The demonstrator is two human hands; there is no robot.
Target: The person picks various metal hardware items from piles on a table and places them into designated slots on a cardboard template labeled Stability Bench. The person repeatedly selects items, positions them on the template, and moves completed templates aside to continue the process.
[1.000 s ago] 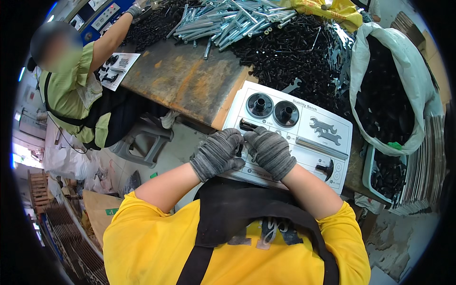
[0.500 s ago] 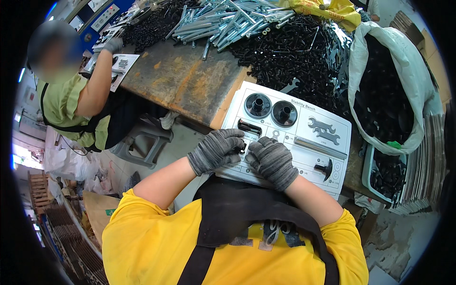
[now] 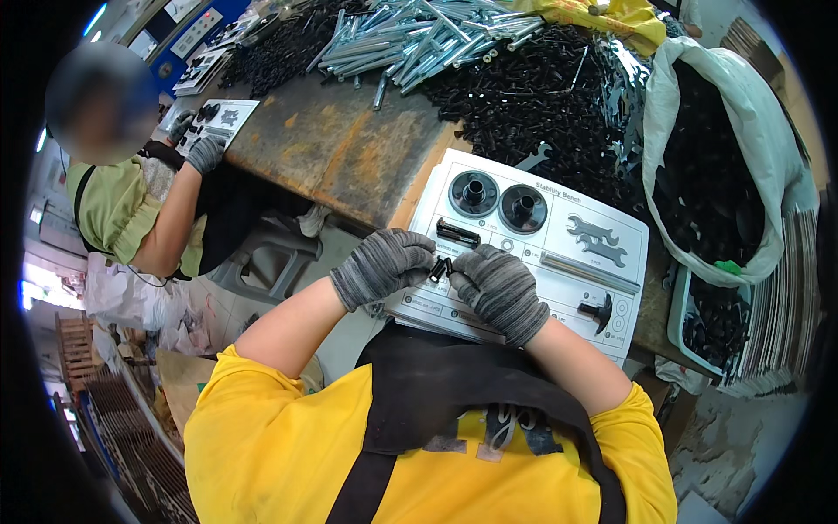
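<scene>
My left hand [image 3: 381,267] and my right hand [image 3: 500,292], both in grey striped knit gloves, meet over a printed parts card [image 3: 559,302] on a stack of such cards. Short black bolts [image 3: 442,269] show between my pinched fingertips; their exact number is hard to make out. Just above them on the card lie longer black bolts [image 3: 458,233]. Two round black flanged discs [image 3: 474,194] sit at its far left. To the right are flat grey wrenches [image 3: 595,241], a metal rod [image 3: 588,272] and a black T-shaped knob [image 3: 597,313].
Beyond the card are a heap of black bolts [image 3: 524,92], silver tubes [image 3: 428,44] and loose wrenches [image 3: 621,109]. A white sack [image 3: 659,157] of black parts stands at right, above a plastic bin [image 3: 676,307]. A co-worker [image 3: 131,205] handles another card [image 3: 229,118] at far left.
My left hand has shifted slightly up and left, and black bolts now show between my fingertips. The co-worker's hands have come back over their card.
</scene>
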